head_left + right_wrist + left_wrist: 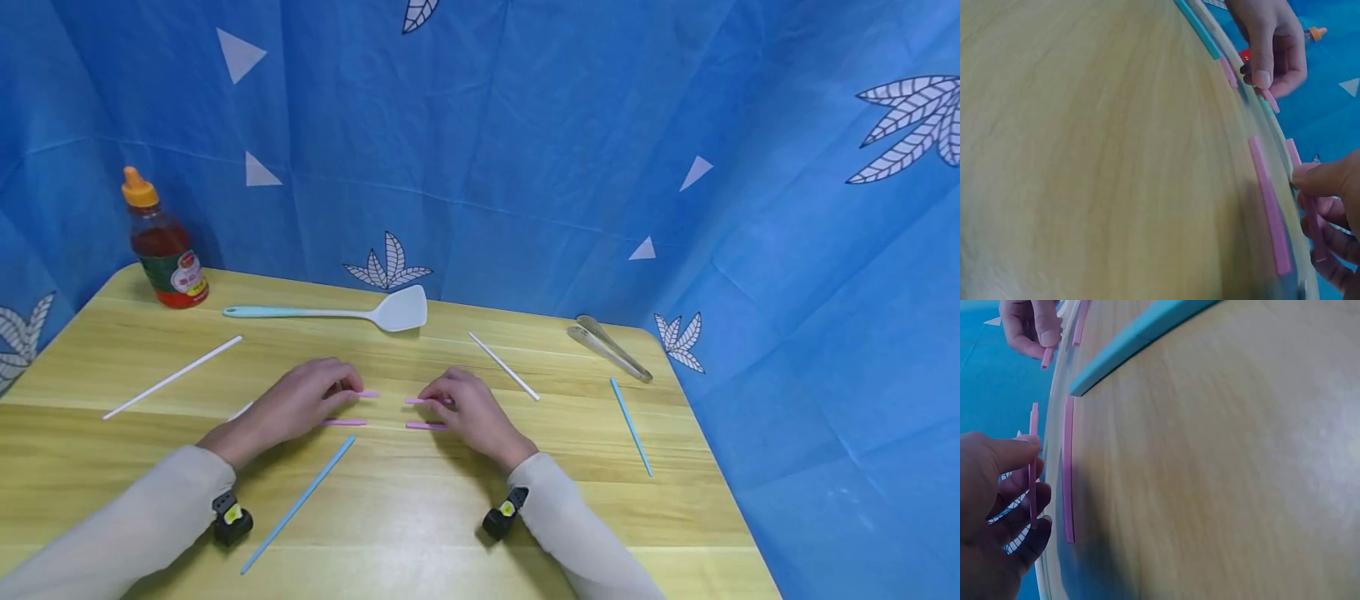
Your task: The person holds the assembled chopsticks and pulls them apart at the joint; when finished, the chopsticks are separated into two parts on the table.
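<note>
My left hand (300, 402) pinches a short pink straw (1034, 422) between thumb and fingers, just above the table. Opposite it, my right hand (472, 414) holds another short pink straw (1293, 152) the same way. The inner ends of these two straws face each other across a gap. Below the left hand a pink straw (1067, 469) lies on the table, partly covered by the hand in the head view. A further pink straw (1269, 203) lies beneath the right hand. Near my left forearm a long blue straw (297, 505) rests diagonally.
White straws (172, 378) lie left and right of the hands, one partly hidden by the left wrist. Another blue straw (632, 427) is at the right. Along the back are a sauce bottle (167, 254), a spatula (401, 310) and metal tongs (609, 350), before a blue curtain (480, 125).
</note>
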Action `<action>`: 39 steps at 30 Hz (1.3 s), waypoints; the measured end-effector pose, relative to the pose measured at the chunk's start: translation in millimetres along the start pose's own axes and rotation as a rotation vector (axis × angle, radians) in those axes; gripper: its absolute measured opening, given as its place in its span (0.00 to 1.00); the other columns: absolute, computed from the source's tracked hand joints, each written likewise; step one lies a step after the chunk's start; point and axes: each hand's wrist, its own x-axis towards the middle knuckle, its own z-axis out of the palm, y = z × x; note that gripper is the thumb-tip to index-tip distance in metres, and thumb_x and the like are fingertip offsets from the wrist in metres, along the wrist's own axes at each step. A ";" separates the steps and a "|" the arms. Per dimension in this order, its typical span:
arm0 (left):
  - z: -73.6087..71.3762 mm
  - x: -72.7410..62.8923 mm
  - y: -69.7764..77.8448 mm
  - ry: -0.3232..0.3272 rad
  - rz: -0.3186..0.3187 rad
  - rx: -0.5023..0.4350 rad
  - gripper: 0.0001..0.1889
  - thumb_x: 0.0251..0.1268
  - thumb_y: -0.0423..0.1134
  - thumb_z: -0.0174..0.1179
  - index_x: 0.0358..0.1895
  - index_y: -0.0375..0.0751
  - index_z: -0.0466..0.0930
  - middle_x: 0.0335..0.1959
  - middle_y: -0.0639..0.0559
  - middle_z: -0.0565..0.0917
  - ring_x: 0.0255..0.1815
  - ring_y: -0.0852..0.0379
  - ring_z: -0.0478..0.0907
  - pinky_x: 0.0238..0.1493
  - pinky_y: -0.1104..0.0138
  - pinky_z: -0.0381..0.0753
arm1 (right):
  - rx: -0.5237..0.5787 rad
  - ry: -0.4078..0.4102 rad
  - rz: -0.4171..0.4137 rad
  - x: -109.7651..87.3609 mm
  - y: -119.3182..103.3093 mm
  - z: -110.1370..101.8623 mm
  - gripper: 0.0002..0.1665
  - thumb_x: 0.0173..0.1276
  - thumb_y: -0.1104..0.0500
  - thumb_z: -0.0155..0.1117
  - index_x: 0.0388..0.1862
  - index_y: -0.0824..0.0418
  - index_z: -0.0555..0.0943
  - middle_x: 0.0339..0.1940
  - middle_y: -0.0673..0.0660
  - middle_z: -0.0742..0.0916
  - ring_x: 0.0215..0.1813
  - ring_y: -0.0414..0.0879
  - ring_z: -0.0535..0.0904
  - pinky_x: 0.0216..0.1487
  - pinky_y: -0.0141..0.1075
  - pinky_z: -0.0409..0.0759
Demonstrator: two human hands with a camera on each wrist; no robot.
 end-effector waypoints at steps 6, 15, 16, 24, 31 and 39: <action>1.3 -0.9 -2.6 -0.021 -0.008 0.045 0.02 0.78 0.40 0.69 0.45 0.49 0.88 0.41 0.59 0.86 0.44 0.58 0.80 0.52 0.52 0.81 | -0.028 -0.045 -0.016 1.8 1.1 6.2 0.06 0.77 0.57 0.74 0.48 0.55 0.93 0.40 0.49 0.87 0.40 0.39 0.77 0.45 0.33 0.77; -0.2 -5.0 -7.1 -0.046 0.008 0.062 0.04 0.73 0.36 0.71 0.43 0.52 0.88 0.37 0.62 0.84 0.44 0.58 0.79 0.52 0.52 0.78 | -0.091 -0.053 -0.057 2.3 -0.1 7.7 0.05 0.77 0.57 0.74 0.47 0.54 0.93 0.40 0.49 0.87 0.40 0.39 0.80 0.44 0.31 0.79; -0.3 -5.3 -7.4 -0.050 0.007 0.062 0.04 0.73 0.36 0.71 0.43 0.52 0.88 0.37 0.63 0.84 0.44 0.58 0.78 0.52 0.52 0.78 | -0.101 -0.052 -0.059 2.2 -0.2 7.5 0.05 0.77 0.57 0.74 0.47 0.54 0.93 0.40 0.49 0.87 0.40 0.39 0.80 0.43 0.31 0.79; -1.4 -6.1 -7.2 -0.069 -0.010 0.063 0.05 0.75 0.36 0.70 0.43 0.54 0.88 0.38 0.62 0.85 0.45 0.58 0.78 0.52 0.51 0.78 | -0.100 -0.066 -0.038 1.7 0.8 5.3 0.05 0.77 0.56 0.74 0.47 0.54 0.93 0.40 0.48 0.87 0.40 0.38 0.79 0.43 0.30 0.79; -1.9 -6.2 -6.6 -0.081 -0.025 0.060 0.04 0.75 0.37 0.70 0.44 0.54 0.88 0.39 0.61 0.85 0.45 0.57 0.79 0.54 0.49 0.78 | -0.070 -0.092 -0.022 0.5 2.0 3.5 0.05 0.78 0.58 0.73 0.48 0.55 0.92 0.41 0.49 0.86 0.41 0.38 0.79 0.44 0.30 0.78; -6.2 -21.9 -6.3 0.013 -0.037 0.045 0.05 0.75 0.39 0.71 0.48 0.51 0.89 0.44 0.57 0.87 0.48 0.56 0.82 0.54 0.49 0.82 | -0.029 -0.094 -0.030 1.8 3.7 5.2 0.05 0.78 0.59 0.73 0.48 0.56 0.92 0.40 0.49 0.86 0.40 0.38 0.78 0.44 0.31 0.78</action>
